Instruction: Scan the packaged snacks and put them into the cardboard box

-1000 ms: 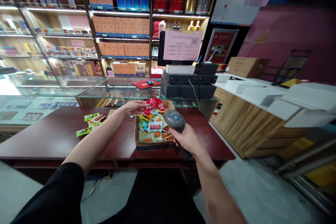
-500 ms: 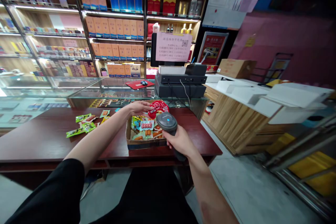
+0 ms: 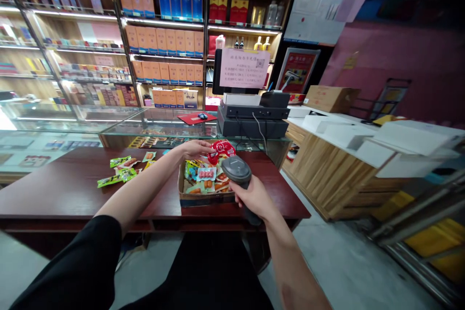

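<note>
My left hand [image 3: 198,149] pinches the edge of a shiny red packet [image 3: 221,150] above the back of a cardboard box [image 3: 203,200]. Wrapped around the handle of a dark grey handheld scanner [image 3: 237,169] is my right hand [image 3: 254,197], at the box's right front corner. The scanner's head is close to the red packet and hides part of the box. Inside the box lie many small snack packets [image 3: 206,174], several with sausage-like pieces. More packets, green and red, form a loose pile [image 3: 125,172] on the dark red table [image 3: 72,189] to the left.
Behind the table stands a glass counter [image 3: 145,123] with a monitor bearing a pink sign [image 3: 244,68] and black machines [image 3: 254,121]. Shelves of boxed goods [image 3: 165,41] line the back. A wooden cabinet [image 3: 327,169] with white boxes is on the right.
The view has shifted slightly, so most things appear a little further right. The scanner no longer shows its small blue light. Both hands keep their holds.
</note>
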Demonstrator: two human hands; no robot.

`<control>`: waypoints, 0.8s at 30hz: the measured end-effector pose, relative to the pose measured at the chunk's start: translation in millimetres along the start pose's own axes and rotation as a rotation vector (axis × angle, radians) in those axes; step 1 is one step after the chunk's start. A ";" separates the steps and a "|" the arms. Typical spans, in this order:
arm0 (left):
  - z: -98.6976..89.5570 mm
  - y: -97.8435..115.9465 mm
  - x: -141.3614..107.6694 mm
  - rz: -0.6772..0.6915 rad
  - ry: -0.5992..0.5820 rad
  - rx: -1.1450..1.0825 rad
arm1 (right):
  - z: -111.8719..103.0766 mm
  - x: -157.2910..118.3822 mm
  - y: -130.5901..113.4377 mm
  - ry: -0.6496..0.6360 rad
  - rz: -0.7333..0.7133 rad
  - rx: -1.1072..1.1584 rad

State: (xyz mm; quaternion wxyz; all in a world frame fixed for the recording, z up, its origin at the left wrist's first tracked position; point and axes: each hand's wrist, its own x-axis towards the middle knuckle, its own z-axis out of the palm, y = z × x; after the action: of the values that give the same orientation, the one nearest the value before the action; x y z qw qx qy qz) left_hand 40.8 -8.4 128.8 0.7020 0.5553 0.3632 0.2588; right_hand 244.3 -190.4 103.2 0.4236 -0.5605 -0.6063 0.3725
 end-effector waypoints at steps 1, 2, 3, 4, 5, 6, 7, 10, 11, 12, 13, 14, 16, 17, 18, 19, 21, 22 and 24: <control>-0.9 0.4 2.9 0.004 0.009 -0.010 | -0.5 0.0 0.0 0.005 0.002 0.003; -1.7 1.0 6.3 0.010 0.017 -0.023 | -1.0 0.1 0.0 0.009 -0.001 0.005; -2.6 1.6 10.1 0.017 0.024 -0.038 | -1.5 0.5 0.3 0.015 -0.006 0.009; -3.6 2.3 13.9 0.029 0.033 -0.056 | -2.0 1.0 0.9 0.019 -0.013 0.014; -4.8 2.9 17.3 0.041 0.042 -0.076 | -2.5 1.8 1.8 0.022 -0.019 0.016; -6.6 3.3 19.9 0.053 0.053 -0.098 | -2.8 2.9 3.0 0.021 -0.023 0.016; -9.2 3.5 21.3 0.061 0.068 -0.117 | -2.9 4.3 4.3 0.018 -0.026 0.014; -23.0 2.1 15.6 0.068 0.120 -0.149 | 0.1 10.2 7.3 0.001 -0.021 -0.008; -30.1 1.1 10.0 0.069 0.140 -0.149 | 2.6 12.6 7.2 -0.012 -0.020 -0.015; -38.3 -0.2 2.7 0.072 0.165 -0.146 | 6.0 15.0 6.5 -0.027 -0.021 -0.017; -47.6 -1.9 -6.2 0.077 0.192 -0.141 | 10.1 17.5 5.0 -0.045 -0.022 -0.017; -58.0 -4.0 -16.2 0.079 0.224 -0.133 | 15.0 20.0 2.9 -0.062 -0.023 -0.018; -81.2 -9.8 -38.8 0.065 0.294 -0.101 | 26.3 25.0 -2.4 -0.097 -0.018 -0.026; -93.6 -13.8 -50.6 0.057 0.335 -0.078 | 32.6 27.6 -5.1 -0.117 -0.015 -0.035; -106.4 -18.6 -62.3 0.050 0.377 -0.049 | 39.1 30.2 -7.5 -0.140 -0.013 -0.043; -119.0 -24.1 -73.7 0.046 0.418 -0.018 | 46.0 33.0 -9.5 -0.165 -0.018 -0.050; -142.7 -36.4 -94.6 0.043 0.485 0.044 | 60.4 39.0 -12.2 -0.217 -0.043 -0.063; -153.1 -42.8 -104.0 0.039 0.510 0.066 | 67.8 42.3 -13.1 -0.239 -0.061 -0.069; -170.1 -54.5 -119.6 0.012 0.555 0.102 | 83.1 48.8 -15.0 -0.286 -0.092 -0.084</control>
State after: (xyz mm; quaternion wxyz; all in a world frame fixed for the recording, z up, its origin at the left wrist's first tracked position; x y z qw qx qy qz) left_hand -169.0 -13.1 82.4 0.5452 0.5001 0.5508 0.3863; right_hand 160.9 -141.3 91.5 0.3256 -0.4907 -0.7005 0.4031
